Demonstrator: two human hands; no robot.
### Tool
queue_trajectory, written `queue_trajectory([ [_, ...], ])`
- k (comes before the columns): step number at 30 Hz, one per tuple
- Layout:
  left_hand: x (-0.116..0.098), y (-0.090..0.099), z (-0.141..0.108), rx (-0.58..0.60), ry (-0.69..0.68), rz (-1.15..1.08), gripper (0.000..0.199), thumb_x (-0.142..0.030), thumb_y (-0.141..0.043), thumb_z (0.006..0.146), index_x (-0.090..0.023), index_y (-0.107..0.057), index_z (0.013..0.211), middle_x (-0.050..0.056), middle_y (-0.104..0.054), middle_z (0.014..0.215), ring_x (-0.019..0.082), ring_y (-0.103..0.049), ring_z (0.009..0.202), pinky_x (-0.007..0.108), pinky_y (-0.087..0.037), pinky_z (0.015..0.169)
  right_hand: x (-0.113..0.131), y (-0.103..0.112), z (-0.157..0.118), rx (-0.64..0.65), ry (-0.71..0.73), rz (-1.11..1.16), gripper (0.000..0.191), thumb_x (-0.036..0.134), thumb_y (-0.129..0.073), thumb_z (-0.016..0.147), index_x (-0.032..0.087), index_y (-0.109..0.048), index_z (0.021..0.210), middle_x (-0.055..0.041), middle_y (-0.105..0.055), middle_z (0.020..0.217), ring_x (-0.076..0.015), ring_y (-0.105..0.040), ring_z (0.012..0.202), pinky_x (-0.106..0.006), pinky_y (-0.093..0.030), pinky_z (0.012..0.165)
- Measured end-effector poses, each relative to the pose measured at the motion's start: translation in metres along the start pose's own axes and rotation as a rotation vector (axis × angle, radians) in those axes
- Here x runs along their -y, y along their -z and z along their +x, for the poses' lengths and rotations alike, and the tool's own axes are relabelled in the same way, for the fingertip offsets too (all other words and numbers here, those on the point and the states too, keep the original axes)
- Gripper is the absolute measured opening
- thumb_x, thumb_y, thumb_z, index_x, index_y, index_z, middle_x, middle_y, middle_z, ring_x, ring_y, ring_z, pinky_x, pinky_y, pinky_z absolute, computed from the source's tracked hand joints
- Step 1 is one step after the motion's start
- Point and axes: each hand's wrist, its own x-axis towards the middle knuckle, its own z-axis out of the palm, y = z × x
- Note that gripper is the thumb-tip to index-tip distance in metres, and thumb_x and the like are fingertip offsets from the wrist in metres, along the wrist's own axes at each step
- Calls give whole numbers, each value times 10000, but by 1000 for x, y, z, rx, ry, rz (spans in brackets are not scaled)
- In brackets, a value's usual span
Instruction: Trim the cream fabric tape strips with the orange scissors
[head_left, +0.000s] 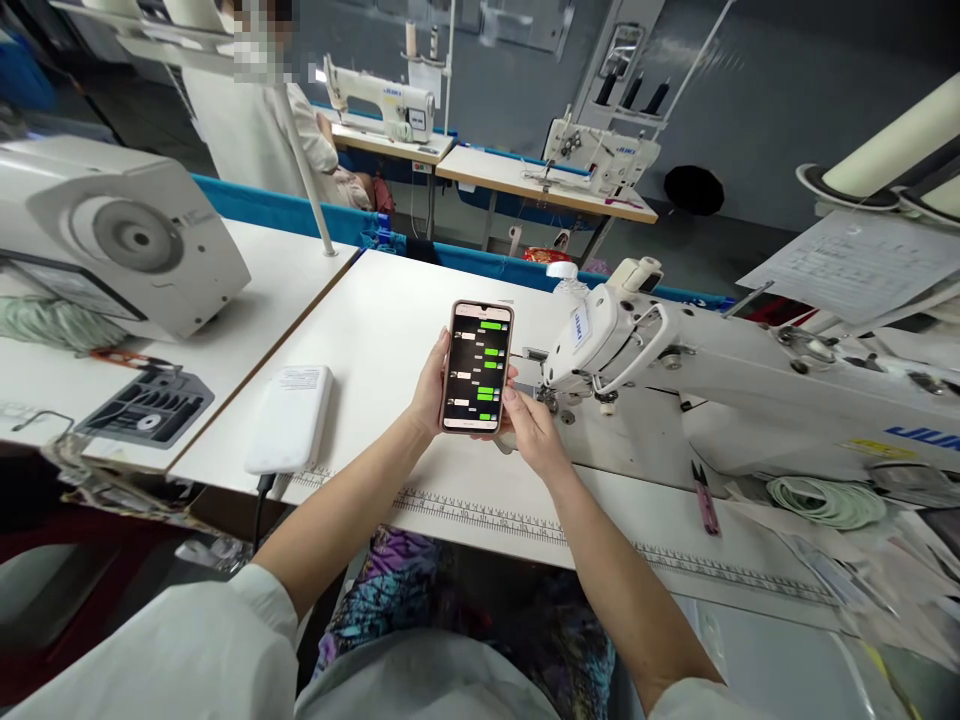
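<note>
Held upright over the white sewing table (367, 330) is a smartphone (477, 370), its screen lit with a chat of green and white message bubbles on black. My left hand (431, 385) grips the phone along its left edge, fingers behind it. The lower right edge is held by my right hand (529, 425), with the thumb near the screen's side. Just right of the phone stands the head of a white sewing machine (592, 335). A white power bank (289, 420) with a black cable lies to the left of my left forearm.
Pink-handled thread snips (705, 500) and a coil of pale green cord (825, 500) lie at the right. A printed ruler strip (480, 512) follows the table's front edge. Another machine (127, 230) stands at the left. Beyond the blue cloth trough, a person (247, 130) is by another table.
</note>
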Motion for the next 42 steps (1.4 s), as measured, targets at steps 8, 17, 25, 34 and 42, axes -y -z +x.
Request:
queue_trajectory([
  [8, 1, -1, 2, -43, -5, -41, 789, -652, -146, 950, -59, -620, 1166, 185, -716, 957, 299, -713, 850, 403, -592, 702, -1, 1, 1, 6, -19, -17, 572, 717, -540, 815, 157, -606, 911, -46, -699, 714, -196, -698, 580, -290, -585, 493],
  [17, 0, -10, -2, -116, 6, -56, 807, -621, -93, 962, -45, -624, 1153, 201, -712, 932, 282, -712, 773, 357, -579, 593, -8, 0, 3, -9, -5, -92, 531, 682, -635, 762, 165, -590, 874, -47, -687, 794, -185, -692, 600, -302, -601, 503],
  [25, 1, -8, -3, -73, 9, -27, 800, -654, -137, 944, -58, -601, 1208, 202, -709, 949, 285, -706, 740, 337, -552, 503, -5, -4, 2, 23, 40, -67, 489, 606, -717, 727, 170, -599, 916, -41, -672, 839, -163, -672, 671, -295, -620, 555],
  [34, -1, -5, -1, -55, 23, -8, 842, -682, -119, 923, -55, -594, 1222, 213, -707, 975, 298, -703, 720, 353, -543, 487, -1, 0, 0, -4, 58, -154, 565, 732, -486, 835, 175, -575, 812, -19, -630, 666, -157, -654, 529, -267, -562, 483],
  [42, -3, -3, 0, -123, -38, -20, 817, -651, -132, 941, -39, -621, 1177, 219, -711, 977, 309, -712, 849, 419, -585, 723, -1, 3, 0, 11, 55, -147, 585, 743, -466, 837, 168, -574, 839, -10, -623, 672, -148, -659, 536, -250, -547, 517],
])
